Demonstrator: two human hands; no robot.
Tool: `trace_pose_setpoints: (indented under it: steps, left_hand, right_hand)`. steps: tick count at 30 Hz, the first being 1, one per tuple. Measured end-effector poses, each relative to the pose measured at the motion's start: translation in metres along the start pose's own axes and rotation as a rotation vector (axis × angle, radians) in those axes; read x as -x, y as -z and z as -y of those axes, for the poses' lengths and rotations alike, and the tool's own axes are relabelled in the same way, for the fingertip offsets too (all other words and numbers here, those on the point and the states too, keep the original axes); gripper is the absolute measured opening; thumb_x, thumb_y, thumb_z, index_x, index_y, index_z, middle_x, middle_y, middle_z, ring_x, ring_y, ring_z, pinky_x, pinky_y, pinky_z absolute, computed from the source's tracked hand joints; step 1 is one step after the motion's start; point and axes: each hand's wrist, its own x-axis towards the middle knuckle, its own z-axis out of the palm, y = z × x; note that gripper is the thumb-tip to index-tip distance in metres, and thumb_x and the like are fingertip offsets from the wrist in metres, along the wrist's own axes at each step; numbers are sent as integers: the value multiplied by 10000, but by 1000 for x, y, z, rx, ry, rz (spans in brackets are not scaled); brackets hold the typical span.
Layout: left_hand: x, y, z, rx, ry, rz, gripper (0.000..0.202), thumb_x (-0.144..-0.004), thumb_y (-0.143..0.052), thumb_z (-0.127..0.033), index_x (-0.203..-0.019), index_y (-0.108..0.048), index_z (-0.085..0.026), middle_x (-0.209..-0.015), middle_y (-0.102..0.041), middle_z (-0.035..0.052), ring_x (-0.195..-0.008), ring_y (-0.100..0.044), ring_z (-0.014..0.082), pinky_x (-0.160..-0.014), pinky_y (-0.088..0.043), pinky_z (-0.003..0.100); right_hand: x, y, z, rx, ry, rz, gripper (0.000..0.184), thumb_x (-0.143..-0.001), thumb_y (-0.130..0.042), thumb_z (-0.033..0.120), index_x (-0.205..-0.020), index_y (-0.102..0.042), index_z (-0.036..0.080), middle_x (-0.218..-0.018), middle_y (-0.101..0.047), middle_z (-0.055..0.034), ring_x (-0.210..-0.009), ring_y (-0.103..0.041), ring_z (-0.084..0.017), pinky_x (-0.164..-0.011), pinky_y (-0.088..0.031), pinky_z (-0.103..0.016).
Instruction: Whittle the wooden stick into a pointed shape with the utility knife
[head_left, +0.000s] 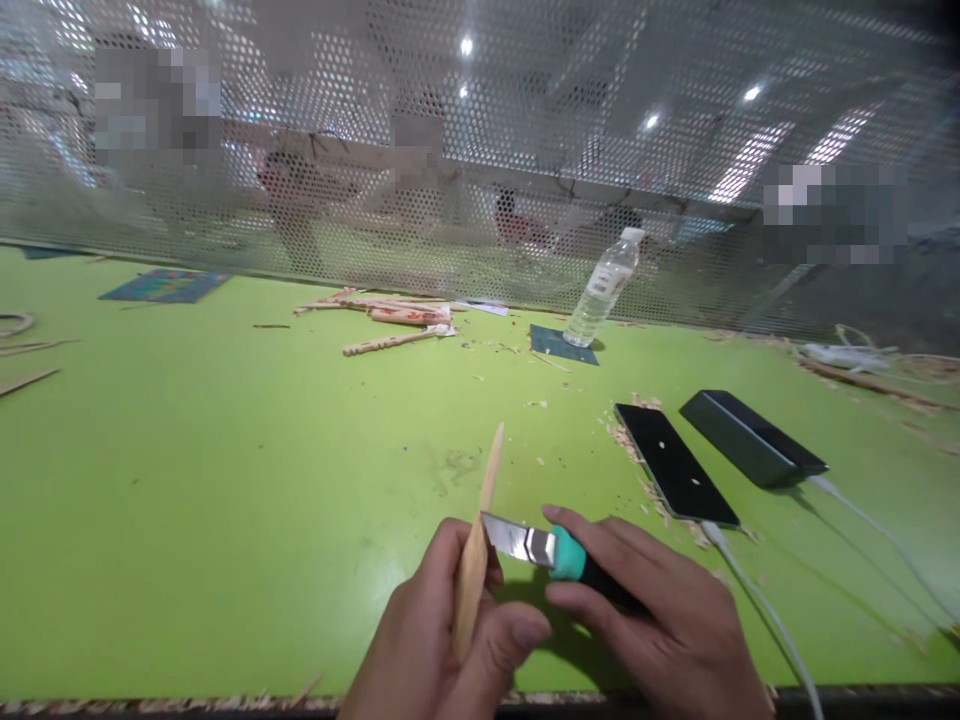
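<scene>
My left hand [442, 630] is closed around a tapered piece of wood [471, 575], its narrow pointed end sticking up and away from me. In my right hand [660, 600] is a carving knife [568, 555] with a black and teal handle and a short, slanted metal blade. The blade's tip touches the right side of the wood, just above my left fingers. My left thumb lies to the right of the wood, below the blade. Part of the knife handle is hidden under my right fingers.
A smartphone [675, 465] with a cable lies at right among wood shavings, beside a dark box-shaped device [750, 435]. Farther back are a water bottle [602, 290] on a dark sheet [562, 345], a pile of carved sticks [405, 316] and a patterned mat [165, 286]. A perforated metal screen [337, 230] borders the green table [225, 500].
</scene>
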Motion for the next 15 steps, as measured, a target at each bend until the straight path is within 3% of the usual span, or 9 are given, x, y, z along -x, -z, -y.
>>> trace_pose_setpoints:
  steps: [4,8,15]
  left_hand:
    - [-3,1,1,-33,25,26,469,-838,-710,-644,-978,-588,-213,-715,-551,-34,-656,-455,145,-605,-345,247]
    - [-4,2,0,-20,32,42,494,-815,-727,-660,-892,-518,-220,-707,-516,-52,-656,-414,133,-598,-333,236]
    - [-5,3,2,-83,21,72,483,-853,-683,-665,-926,-511,-220,-733,-523,-49,-667,-444,141,-616,-337,242]
  right_hand:
    - [0,2,1,-22,37,45,417,-962,-699,473,-1328,-700,273,-873,-730,-23,-710,-678,-168,-624,-525,-251]
    - [-2,2,3,-34,104,118,429,-979,-662,504,-1326,-690,254,-825,-693,-20,-689,-656,-162,-588,-496,-257]
    - [-7,2,5,-30,155,112,447,-981,-638,533,-1292,-698,218,-785,-661,-6,-657,-627,-138,-563,-470,-246]
